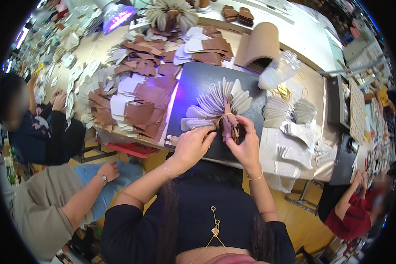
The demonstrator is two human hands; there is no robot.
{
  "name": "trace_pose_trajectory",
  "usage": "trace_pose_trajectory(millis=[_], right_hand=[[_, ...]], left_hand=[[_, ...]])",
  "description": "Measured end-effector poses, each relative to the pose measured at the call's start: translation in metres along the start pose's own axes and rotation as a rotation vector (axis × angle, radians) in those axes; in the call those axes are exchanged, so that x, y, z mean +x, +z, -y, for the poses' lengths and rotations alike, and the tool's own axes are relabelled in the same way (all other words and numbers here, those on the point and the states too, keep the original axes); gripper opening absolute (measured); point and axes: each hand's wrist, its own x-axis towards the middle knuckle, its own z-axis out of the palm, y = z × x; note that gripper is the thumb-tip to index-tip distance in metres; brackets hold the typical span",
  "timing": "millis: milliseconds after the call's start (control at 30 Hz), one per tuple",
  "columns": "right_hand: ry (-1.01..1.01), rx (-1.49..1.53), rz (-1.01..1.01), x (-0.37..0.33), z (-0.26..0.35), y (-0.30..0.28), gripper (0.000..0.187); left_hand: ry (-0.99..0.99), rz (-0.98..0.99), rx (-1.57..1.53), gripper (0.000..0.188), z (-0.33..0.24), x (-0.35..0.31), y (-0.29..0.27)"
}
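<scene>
A fanned bundle of white-and-brown leather-like pieces (228, 99) stands on a black board (196, 81) in front of me. Its rounded white ends spread outward, and the brown ends gather at a tan band. My right hand (245, 145) curls around the brown ends, thumb and fingers on them from the right. On the left, my left hand (192, 144) is closed at the bundle's lower side, by several white pieces that lie flatter; its fingertips partly hide what they grip.
Stacks of brown and white pieces (141, 103) cover the table's left. Right of the board are a clear plastic jar (280, 69), rubber bands (284, 92) and more white bundles (277, 112). A brown arched form (263, 42) and a lamp (119, 16) stand behind. Other people sit left and right.
</scene>
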Motion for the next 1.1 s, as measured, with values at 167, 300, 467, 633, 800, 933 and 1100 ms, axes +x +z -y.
trace_pose_trajectory(millis=[167, 300, 467, 633, 800, 933, 1100], right_hand=[[-0.417, -0.156, 0.009, -0.007, 0.02, 0.017, 0.064], [-0.602, -0.224, 0.039, 0.0, 0.042, 0.025, 0.067], [-0.693, -0.131, 0.133, 0.012, 0.054, 0.018, 0.062], [-0.665, 0.163, 0.119, 0.018, 0.045, 0.006, 0.035], [-0.638, 0.195, 0.01, 0.018, 0.038, -0.006, 0.028], [-0.526, 0.188, -0.101, 0.023, 0.035, -0.01, 0.022], [-0.367, 0.118, -0.116, 0.022, 0.029, -0.006, 0.027]], left_hand=[[-0.513, 0.134, -1.047, 0.055, 0.009, -0.003, -0.025], [-0.439, 0.177, -1.323, 0.058, 0.008, -0.003, -0.041], [-0.322, 0.126, -1.398, 0.05, 0.011, 0.01, -0.028], [-0.341, 0.127, -1.75, 0.041, 0.034, 0.013, -0.015], [-0.276, 0.169, -1.673, 0.034, 0.036, 0.024, -0.02], [-0.178, 0.158, -1.375, 0.029, 0.02, 0.032, -0.028], [-0.321, 0.128, -0.694, 0.025, 0.013, 0.039, -0.033]])
